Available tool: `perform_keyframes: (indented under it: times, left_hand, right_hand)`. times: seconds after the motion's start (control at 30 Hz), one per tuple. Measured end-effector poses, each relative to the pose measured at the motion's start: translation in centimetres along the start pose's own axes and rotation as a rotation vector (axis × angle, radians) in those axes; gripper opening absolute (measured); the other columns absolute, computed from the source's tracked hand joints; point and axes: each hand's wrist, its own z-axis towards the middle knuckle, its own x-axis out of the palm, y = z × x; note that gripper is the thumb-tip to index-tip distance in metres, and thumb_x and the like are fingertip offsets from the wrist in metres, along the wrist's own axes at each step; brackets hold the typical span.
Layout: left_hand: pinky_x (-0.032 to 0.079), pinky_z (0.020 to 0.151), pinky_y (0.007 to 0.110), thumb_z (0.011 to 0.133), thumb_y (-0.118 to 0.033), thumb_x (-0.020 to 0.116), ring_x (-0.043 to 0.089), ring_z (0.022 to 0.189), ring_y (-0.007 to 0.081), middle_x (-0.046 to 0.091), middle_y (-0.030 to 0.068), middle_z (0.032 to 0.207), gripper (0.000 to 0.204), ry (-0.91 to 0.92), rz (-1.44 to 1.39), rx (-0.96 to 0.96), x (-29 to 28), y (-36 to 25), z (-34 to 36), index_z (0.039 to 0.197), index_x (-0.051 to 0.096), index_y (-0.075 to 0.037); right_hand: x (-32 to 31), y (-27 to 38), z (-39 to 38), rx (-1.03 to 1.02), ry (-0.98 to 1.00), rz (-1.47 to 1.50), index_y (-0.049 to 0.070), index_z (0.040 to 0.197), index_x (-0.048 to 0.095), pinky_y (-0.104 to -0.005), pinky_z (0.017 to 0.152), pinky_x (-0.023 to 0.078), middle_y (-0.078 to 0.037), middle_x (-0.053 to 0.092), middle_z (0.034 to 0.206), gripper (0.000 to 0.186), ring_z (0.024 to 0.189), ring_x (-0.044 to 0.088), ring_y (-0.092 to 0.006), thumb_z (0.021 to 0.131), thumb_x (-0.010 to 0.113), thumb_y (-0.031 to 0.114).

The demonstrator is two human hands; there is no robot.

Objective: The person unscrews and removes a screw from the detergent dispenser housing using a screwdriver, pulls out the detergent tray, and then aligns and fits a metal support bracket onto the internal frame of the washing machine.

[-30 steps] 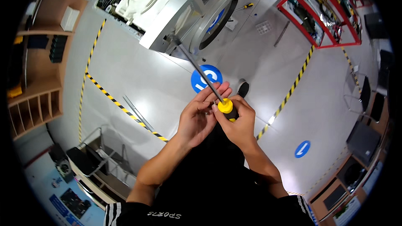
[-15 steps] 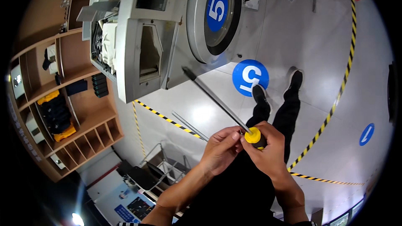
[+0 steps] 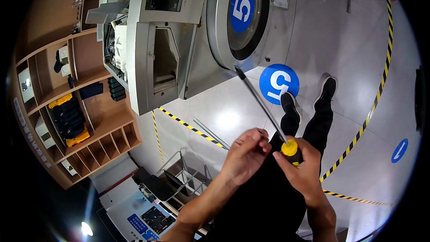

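Right hand [image 3: 301, 170] was wrapped round the yellow-and-black handle of a long screwdriver with a slim grey steel shaft [image 3: 260, 103], fingers [image 3: 281, 157] closed on the grip, thumb side up by the yellow collar. Left hand [image 3: 244, 154] sat just beside it, fingers curled narrow near the base of the shaft; whether they pinched the metal or only brushed it, couldn't tell. Tool was held out in front of the body, tip slanting up-left twd the grey front-loading machine w/ the round door [image 3: 239, 15].

Handling, as a judgement: stiff, rigid, fairly light, but long, so the tip would swing wide w/ small wrist moves. Bare steel shaft prob. slick; the moulded handle was the place to take hold, second hand low on the shaft to steady.

Around: black shoes [image 3: 309, 96] on the pale grey floor [image 3: 340, 40], yellow-black hazard tape [image 3: 367, 121], wooden shelving [image 3: 85, 121] at left w/ dark folded items.
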Motion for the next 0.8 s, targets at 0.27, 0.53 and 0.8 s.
perform_keyframes:
  times: [0.27,0.53,0.8]
  left_hand:
    - [0.05,0.079,0.025,0.091,-0.018,0.055,0.058,0.087,0.0125,0.063,0.0044,0.1,0.013,0.113,-0.376,0.069,0.9,-3.1,1.0,0.092,0.062,-0.006]
    - [0.05,0.087,0.028,0.09,-0.018,0.057,0.06,0.096,0.0147,0.064,0.0035,0.103,0.013,0.044,-0.573,0.149,2.1,-2.9,1.0,0.091,0.064,-0.007]
    - [0.048,0.092,0.029,0.091,-0.02,0.055,0.059,0.099,0.0148,0.063,0.0047,0.105,0.018,0.075,-0.562,0.186,1.4,-2.9,1.2,0.095,0.062,-0.004]
  right_hand:
    - [-5.6,-1.6,-2.0,-0.056,0.051,-0.052,-0.004,0.097,0.06,-0.0242,0.051,0.041,-0.011,0.057,0.066,0.03,0.052,0.054,-0.0179,0.078,0.059,0.018]
    - [-7.8,0.9,-3.1,-0.171,0.151,-0.432,-0.004,0.1,0.062,-0.0243,0.048,0.041,-0.01,0.058,0.064,0.035,0.05,0.054,-0.0178,0.072,0.06,0.017]
    - [-6.6,1.9,-2.4,-0.251,0.186,-0.476,0.0,0.107,0.063,-0.0222,0.045,0.04,-0.011,0.061,0.068,0.043,0.051,0.056,-0.0172,0.065,0.07,0.008]
